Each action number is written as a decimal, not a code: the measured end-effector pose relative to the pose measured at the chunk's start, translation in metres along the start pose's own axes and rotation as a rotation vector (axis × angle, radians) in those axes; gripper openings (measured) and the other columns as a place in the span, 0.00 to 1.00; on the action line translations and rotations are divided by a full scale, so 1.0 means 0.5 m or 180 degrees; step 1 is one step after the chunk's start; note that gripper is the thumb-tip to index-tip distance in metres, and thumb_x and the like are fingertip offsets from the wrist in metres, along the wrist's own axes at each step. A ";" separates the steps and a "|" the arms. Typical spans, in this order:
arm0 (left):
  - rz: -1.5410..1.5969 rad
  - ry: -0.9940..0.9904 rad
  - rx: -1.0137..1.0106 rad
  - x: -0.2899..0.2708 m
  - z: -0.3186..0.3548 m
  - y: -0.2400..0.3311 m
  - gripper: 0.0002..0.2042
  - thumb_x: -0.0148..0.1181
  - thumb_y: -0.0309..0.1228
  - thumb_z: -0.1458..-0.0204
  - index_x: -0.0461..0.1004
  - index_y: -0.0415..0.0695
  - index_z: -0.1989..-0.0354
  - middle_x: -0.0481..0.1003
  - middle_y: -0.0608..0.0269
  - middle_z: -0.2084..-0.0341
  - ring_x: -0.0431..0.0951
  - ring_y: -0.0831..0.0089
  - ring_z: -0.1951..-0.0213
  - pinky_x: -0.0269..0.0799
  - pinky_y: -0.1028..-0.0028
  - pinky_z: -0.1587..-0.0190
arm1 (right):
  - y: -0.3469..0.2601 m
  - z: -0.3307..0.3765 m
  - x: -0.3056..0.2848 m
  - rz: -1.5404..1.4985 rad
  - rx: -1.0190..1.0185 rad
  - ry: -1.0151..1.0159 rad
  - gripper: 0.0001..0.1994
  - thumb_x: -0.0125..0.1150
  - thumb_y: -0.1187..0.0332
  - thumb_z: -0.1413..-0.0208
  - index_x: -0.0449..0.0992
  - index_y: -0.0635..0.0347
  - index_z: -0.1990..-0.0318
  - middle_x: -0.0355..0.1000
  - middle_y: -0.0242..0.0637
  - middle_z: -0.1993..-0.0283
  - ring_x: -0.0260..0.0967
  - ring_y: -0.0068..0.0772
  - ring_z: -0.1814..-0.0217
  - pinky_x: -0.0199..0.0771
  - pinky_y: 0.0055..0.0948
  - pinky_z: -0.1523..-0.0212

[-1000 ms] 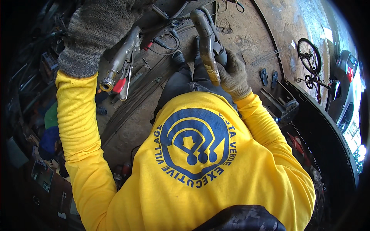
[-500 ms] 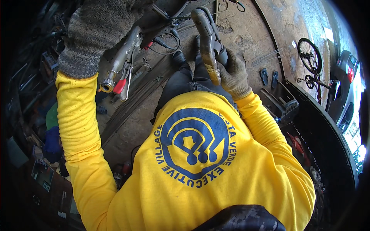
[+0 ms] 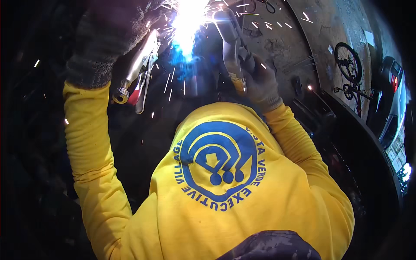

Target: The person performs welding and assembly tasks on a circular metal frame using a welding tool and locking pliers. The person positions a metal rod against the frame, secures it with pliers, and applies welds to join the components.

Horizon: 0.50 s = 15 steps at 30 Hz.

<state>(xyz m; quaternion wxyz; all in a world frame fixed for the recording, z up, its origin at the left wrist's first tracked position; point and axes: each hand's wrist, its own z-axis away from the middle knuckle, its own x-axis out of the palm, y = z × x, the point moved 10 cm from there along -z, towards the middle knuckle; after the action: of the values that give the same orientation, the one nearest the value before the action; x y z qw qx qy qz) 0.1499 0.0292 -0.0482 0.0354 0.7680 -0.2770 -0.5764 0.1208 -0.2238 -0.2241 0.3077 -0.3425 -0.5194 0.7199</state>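
Note:
My right hand (image 3: 262,86), in a pale work glove, is closed round the handle of a welding electrode holder (image 3: 229,39) with a curved body and tape at its lower end. Beside the holder's head, a white-blue welding arc (image 3: 190,15) glares and throws sparks; the glare hides the rod tip and the metal under it. My left hand (image 3: 97,47), in a dark grey knitted glove, is left of the arc, its fingers hidden by shadow and the top edge. Against it, locking pliers (image 3: 141,65) with a red-marked lever hang slanted; whether I grip them cannot be told.
A bicycle (image 3: 349,65) and a car (image 3: 393,95) are at the right. A long dark edge (image 3: 299,39) crosses the floor (image 3: 333,26). A black panel-like object (image 3: 368,143) lies by my right arm. Darkness hides most of the left side.
The arc has lit between my hands and sparks now fly outward. Everything round it has darkened in the picture. My hands, the electrode holder and the locking pliers keep nearly the same places.

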 end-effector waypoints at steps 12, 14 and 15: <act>-0.0304 -0.0184 0.0239 0.015 -0.004 -0.016 0.08 0.58 0.28 0.44 0.77 0.41 0.57 0.78 0.48 0.62 0.80 0.53 0.58 0.76 0.60 0.54 | 0.023 0.007 -0.030 0.0291 -0.0093 0.0176 0.27 0.68 0.67 0.45 0.71 0.68 0.39 0.80 0.49 0.52 0.81 0.41 0.49 0.78 0.34 0.49; -0.0579 0.0228 0.0378 0.004 -0.008 -0.001 0.07 0.59 0.28 0.45 0.79 0.40 0.61 0.79 0.50 0.63 0.80 0.52 0.57 0.76 0.59 0.53 | 0.010 0.008 -0.035 0.0644 -0.0248 0.0199 0.28 0.69 0.65 0.45 0.70 0.69 0.39 0.81 0.51 0.52 0.81 0.43 0.48 0.78 0.35 0.48; -0.0559 0.0058 0.0354 0.004 -0.010 0.003 0.06 0.59 0.27 0.46 0.79 0.40 0.63 0.79 0.50 0.63 0.80 0.52 0.56 0.76 0.59 0.52 | 0.008 0.006 -0.032 0.0608 -0.0163 0.0136 0.28 0.69 0.65 0.45 0.71 0.69 0.39 0.81 0.51 0.52 0.81 0.43 0.48 0.78 0.35 0.48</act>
<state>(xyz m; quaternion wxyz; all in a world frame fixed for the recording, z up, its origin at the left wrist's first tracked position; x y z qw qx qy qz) 0.1541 0.0257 -0.0478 -0.0555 0.7952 -0.2400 -0.5541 0.1272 -0.2390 -0.2248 0.2399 -0.4135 -0.4959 0.7250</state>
